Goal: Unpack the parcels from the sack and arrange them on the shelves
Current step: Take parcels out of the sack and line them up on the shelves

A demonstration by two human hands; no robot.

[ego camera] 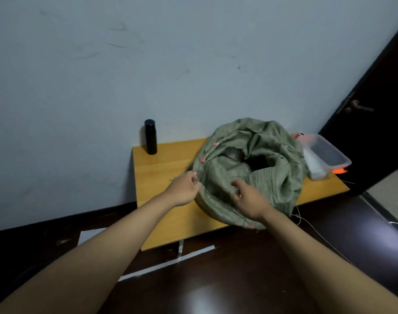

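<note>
Head view: both hands' fingers point(194, 177) pinch the green sack point(250, 171) (rolled open) at its near rim.

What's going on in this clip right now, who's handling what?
A person stands over a small wooden table with a green woven sack on it. The left hand grips the sack's rolled rim at its left edge, and the right hand pinches the near rim. The mouth is open, with something dark just visible inside; no parcel is out yet. A black bottle stands by the wall, and a clear plastic container sits to the right of the sack.
</note>
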